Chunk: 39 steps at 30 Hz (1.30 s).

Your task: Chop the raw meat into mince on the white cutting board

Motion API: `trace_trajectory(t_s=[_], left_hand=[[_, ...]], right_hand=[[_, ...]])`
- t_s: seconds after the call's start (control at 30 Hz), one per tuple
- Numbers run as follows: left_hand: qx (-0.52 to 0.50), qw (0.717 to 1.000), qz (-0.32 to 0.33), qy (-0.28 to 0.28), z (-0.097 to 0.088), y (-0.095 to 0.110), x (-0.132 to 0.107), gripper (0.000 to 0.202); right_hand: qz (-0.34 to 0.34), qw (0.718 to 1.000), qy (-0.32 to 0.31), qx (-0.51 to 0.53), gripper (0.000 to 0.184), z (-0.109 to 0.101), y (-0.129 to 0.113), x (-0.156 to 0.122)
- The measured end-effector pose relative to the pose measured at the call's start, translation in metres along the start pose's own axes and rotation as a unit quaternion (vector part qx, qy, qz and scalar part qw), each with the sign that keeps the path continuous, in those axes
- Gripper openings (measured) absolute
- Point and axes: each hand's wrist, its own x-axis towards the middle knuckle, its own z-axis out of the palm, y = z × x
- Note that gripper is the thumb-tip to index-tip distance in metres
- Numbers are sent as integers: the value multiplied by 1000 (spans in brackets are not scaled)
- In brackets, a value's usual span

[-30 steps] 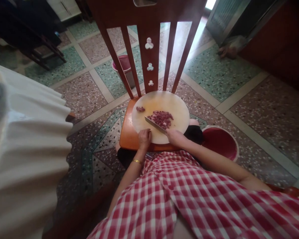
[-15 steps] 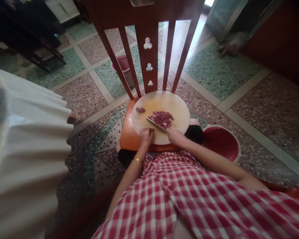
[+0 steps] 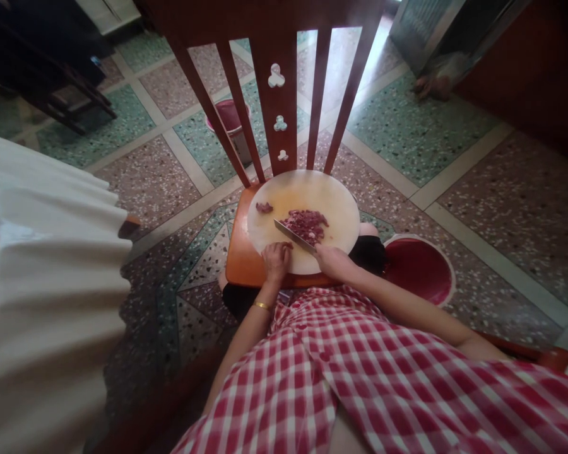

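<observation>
A round white cutting board (image 3: 341, 243) rests on the seat of a wooden chair (image 3: 240, 252). My right hand (image 3: 332, 261) is closed round the handle of a kitchen knife (image 3: 293, 236), whose blade slants up and left along the near side of a heap of chopped red meat (image 3: 307, 222). At the board's near left edge my left hand (image 3: 276, 260) has its fingers curled over a small piece of meat (image 3: 288, 245), mostly hidden under the fingertips. A separate lump of meat (image 3: 264, 207) lies near the board's left rim.
The chair's slatted back (image 3: 279, 44) rises just beyond the board. A red basin (image 3: 421, 268) stands on the floor at the right, and a bin (image 3: 236, 120) behind the chair. A table with a pleated pale cloth (image 3: 61, 252) is on the left.
The whole view has shifted slightly. Both hands and the knife stay in nearly the same places on the board; the meat heap looks the same.
</observation>
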Motion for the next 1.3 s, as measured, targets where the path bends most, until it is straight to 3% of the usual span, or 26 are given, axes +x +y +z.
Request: trace_trajectory(t_s=[0.23,0.6,0.93,1.03,1.13,1.3], left_hand=[[9,1000,-4,25,19,-1,2,17],[12,999,14,26,24,-3,4,16],[24,1000,14,10,21,0,4,17],[26,1000,1,1,20,0,4,17],[20,1000,-9,-6,20,0,7,16],[-106,994,14,-19,20,14,25,18]], right_hand=[[-4,1000,-7,-14,24,4,-5,-1],[-32,999,-26,35,25,13,9,13],[-42,999,18,8,25,11,-24,61],[-49,999,7,8,27,13,-11,48],[-37,999,-22,3,30,9,16,27],[-8,1000,19,-5,33,-22,48,13]])
